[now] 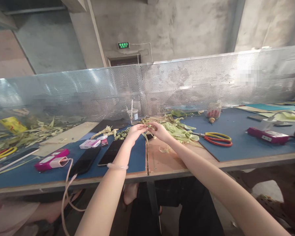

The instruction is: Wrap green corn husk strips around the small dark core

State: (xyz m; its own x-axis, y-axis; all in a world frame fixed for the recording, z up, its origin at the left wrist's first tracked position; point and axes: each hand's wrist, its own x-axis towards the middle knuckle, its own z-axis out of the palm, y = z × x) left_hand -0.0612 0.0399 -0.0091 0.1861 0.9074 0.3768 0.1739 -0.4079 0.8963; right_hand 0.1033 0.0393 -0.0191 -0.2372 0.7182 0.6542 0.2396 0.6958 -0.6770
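Note:
My left hand (135, 132) and my right hand (159, 131) meet over the table, fingertips pinched close together. Between them is a small green plant piece (146, 135), with a strip of leaf hanging down; its exact form is too small to make out. A clear band circles my left wrist. Just beyond and to the right of my right hand spreads a heap of pale green leaves (180, 130). By my left hand lie small dark green knotted plant pieces (122, 134) and a paler bundle of stems (105, 131).
Scissors with yellow and red handles (217, 139) lie at right, near a jar (213, 110). Two dark phones (110, 152), a pink device (51, 160) with a cable, and a small box (89, 144) sit at left. A plastic cup (132, 115) stands before the perforated metal screen (186, 78). People sit either side.

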